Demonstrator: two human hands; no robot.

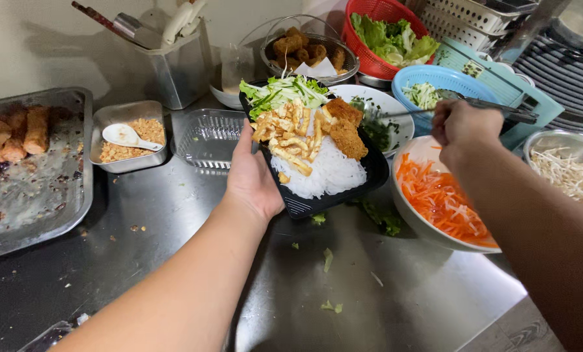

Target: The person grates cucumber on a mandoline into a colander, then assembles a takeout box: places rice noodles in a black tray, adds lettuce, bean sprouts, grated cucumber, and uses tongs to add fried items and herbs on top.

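My left hand grips a black rectangular food tray by its left edge, holding it above the steel counter. The tray carries white rice noodles, fried tofu strips, two fried golden pieces and shredded greens. My right hand is closed on metal tongs that reach left across a white bowl of shredded carrot and radish, toward a white plate with dark herbs.
A steel tray with fried rolls lies at left, beside a small tin of crushed peanuts with a white spoon and a clear plastic lid. Behind stand a blue basket, a red basket of lettuce, and bean sprouts.
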